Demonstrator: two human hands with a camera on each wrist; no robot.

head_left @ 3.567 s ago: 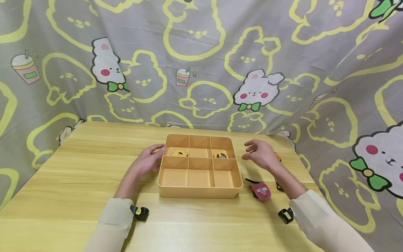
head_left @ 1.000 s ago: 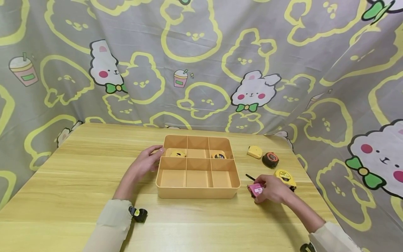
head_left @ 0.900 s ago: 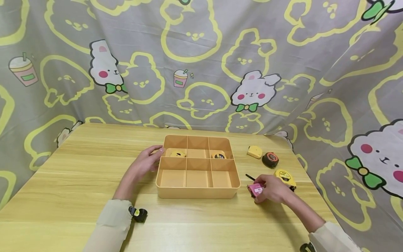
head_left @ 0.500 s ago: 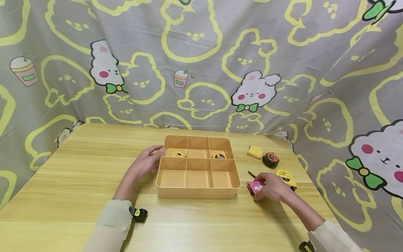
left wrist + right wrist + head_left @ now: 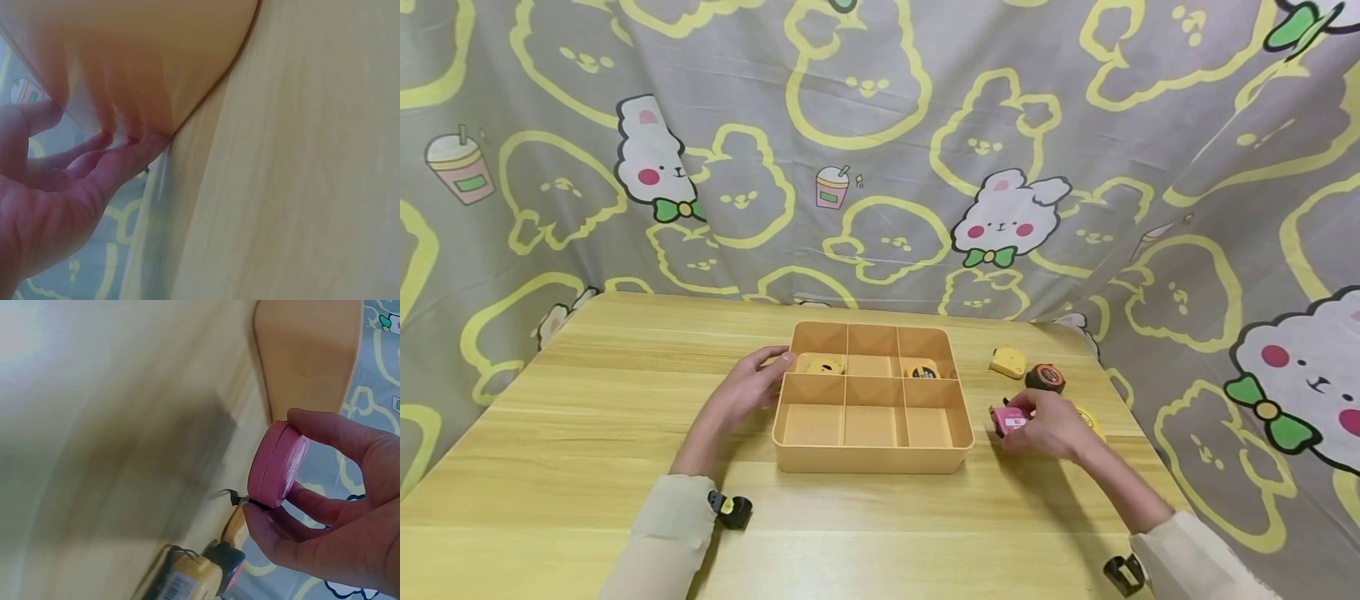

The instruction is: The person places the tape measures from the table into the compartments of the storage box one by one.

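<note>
My right hand (image 5: 1051,425) pinches a pink tape measure (image 5: 1009,419) between thumb and fingers, just right of the box. In the right wrist view the pink tape measure (image 5: 275,464) is held edge-on off the table, its dark strap hanging below. An orange-tan box (image 5: 872,459) with several compartments stands mid-table. Against its left wall rest the extended fingertips of my left hand (image 5: 747,387); the left wrist view shows the thumb by the rim. A yellow tape measure (image 5: 825,367) lies in the back left compartment. Another, yellow and black tape measure (image 5: 921,371) sits in the back right one.
Right of the box, on the wooden table (image 5: 880,533), lie a small yellow tape measure (image 5: 1008,362) and a black and orange tape measure (image 5: 1045,378). A larger yellow tape measure (image 5: 1091,422) is partly behind my right hand. A patterned curtain (image 5: 880,167) encloses the back and sides.
My right hand, holding nothing 3.6 s ago, took hold of the pink tape measure lying on the table. Since then it has raised it and shifted it slightly away from me. The left hand stays put.
</note>
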